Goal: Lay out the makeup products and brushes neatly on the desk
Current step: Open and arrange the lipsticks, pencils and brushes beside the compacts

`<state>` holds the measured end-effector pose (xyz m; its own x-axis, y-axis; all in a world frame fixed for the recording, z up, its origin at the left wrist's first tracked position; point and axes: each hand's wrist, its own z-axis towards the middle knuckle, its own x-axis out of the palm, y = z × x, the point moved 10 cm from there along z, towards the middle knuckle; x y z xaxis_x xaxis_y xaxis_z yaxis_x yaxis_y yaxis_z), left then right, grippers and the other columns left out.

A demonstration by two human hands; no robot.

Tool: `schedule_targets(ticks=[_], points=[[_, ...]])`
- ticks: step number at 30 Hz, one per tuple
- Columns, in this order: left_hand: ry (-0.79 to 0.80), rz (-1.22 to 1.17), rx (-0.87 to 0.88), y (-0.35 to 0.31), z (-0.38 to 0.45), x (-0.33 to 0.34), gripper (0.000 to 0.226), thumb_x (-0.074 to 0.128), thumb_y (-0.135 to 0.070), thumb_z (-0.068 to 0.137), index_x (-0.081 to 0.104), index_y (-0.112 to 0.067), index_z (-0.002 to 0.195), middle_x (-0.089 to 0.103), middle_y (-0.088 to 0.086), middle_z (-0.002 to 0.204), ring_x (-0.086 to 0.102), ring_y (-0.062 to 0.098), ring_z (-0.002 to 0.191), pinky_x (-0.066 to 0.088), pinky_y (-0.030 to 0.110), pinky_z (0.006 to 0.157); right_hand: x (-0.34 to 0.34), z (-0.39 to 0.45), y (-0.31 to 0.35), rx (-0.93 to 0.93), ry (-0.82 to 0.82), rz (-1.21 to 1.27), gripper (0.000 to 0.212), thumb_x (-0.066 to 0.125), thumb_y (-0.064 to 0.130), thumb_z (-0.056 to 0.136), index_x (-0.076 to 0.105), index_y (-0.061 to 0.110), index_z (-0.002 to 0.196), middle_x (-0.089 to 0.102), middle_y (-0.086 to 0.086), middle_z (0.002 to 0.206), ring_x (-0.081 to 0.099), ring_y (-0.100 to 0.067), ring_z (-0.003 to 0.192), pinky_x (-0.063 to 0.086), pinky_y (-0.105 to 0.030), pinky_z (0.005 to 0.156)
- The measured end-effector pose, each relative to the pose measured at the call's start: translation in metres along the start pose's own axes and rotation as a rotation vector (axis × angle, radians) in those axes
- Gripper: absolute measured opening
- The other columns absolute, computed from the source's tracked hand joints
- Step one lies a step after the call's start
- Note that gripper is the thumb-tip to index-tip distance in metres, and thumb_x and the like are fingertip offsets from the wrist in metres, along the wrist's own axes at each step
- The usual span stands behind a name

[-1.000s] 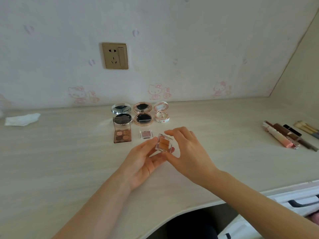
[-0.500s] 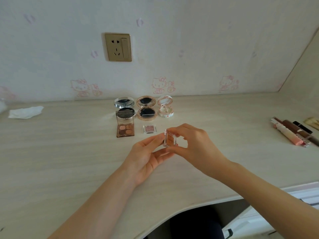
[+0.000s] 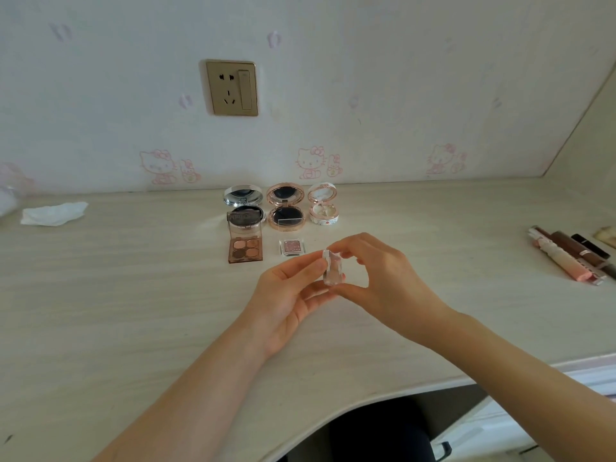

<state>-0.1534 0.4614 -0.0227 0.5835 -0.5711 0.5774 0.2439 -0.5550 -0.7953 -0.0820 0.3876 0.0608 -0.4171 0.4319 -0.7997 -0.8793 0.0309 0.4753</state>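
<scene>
A small clear square eyeshadow case (image 3: pixel 333 270) is held on edge above the desk (image 3: pixel 133 311), pinched between my left hand (image 3: pixel 286 301) and my right hand (image 3: pixel 383 275). Behind it lie a four-pan brown eyeshadow palette (image 3: pixel 245 241) with its lid up, and a small pink glitter eyeshadow (image 3: pixel 292 246). Three open round compacts stand in a row at the wall: silver (image 3: pixel 241 200), rose gold (image 3: pixel 286 208) and white (image 3: pixel 322 208). Several lip glosses and tubes (image 3: pixel 566 258) lie at the right.
A crumpled white tissue (image 3: pixel 53 213) lies at the far left of the desk. A gold wall socket (image 3: pixel 232 88) sits above the compacts. The desk's front edge curves inward, with a white drawer unit (image 3: pixel 500 425) below at the right.
The clear case has been turned from lying flat with its orange pan showing to standing on edge between both hands. The view has shifted slightly.
</scene>
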Motion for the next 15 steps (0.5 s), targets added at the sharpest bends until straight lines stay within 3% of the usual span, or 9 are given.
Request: schedule_targets(ticks=[5, 9, 12, 15], points=[[-0.082, 0.065, 0.131, -0.014, -0.001, -0.009, 0.053, 0.074, -0.009, 0.064, 0.064, -0.001, 0.116, 0.072, 0.015, 0.106, 0.068, 0.028, 0.101, 0.055, 0.038, 0.090, 0.008, -0.003, -0.027, 0.361, 0.094, 0.326, 0.052, 0.065, 0.051, 0.080, 0.055, 0.028, 0.125, 0.056, 0.020, 0.119, 0.061, 0.001, 0.100, 0.053, -0.022, 0.085], [-0.077, 0.330, 0.293, -0.028, -0.006, -0.002, 0.048, 0.079, -0.008, 0.065, 0.068, -0.013, 0.112, 0.073, 0.001, 0.105, 0.067, 0.015, 0.104, 0.052, 0.031, 0.090, 0.016, -0.012, -0.040, 0.629, 0.073, 0.710, 0.034, 0.051, 0.039, 0.095, 0.063, 0.013, 0.113, 0.067, -0.002, 0.109, 0.071, -0.015, 0.087, 0.059, -0.037, 0.081], [-0.024, 0.404, 0.385, -0.032, -0.011, 0.007, 0.046, 0.073, 0.008, 0.073, 0.066, -0.010, 0.115, 0.072, 0.000, 0.109, 0.065, 0.012, 0.108, 0.052, 0.023, 0.087, 0.029, -0.015, -0.034, 0.673, 0.171, 0.854, 0.038, 0.052, 0.039, 0.095, 0.066, 0.006, 0.108, 0.071, -0.009, 0.103, 0.072, -0.022, 0.087, 0.059, -0.035, 0.080], [0.017, 0.408, 0.409, -0.034, -0.014, 0.012, 0.047, 0.070, 0.013, 0.074, 0.064, -0.004, 0.117, 0.071, 0.002, 0.112, 0.064, 0.012, 0.110, 0.051, 0.023, 0.092, 0.029, -0.014, -0.033, 0.651, 0.150, 0.872, 0.029, 0.058, 0.029, 0.093, 0.067, 0.004, 0.105, 0.072, -0.010, 0.101, 0.072, -0.023, 0.087, 0.059, -0.033, 0.080]])
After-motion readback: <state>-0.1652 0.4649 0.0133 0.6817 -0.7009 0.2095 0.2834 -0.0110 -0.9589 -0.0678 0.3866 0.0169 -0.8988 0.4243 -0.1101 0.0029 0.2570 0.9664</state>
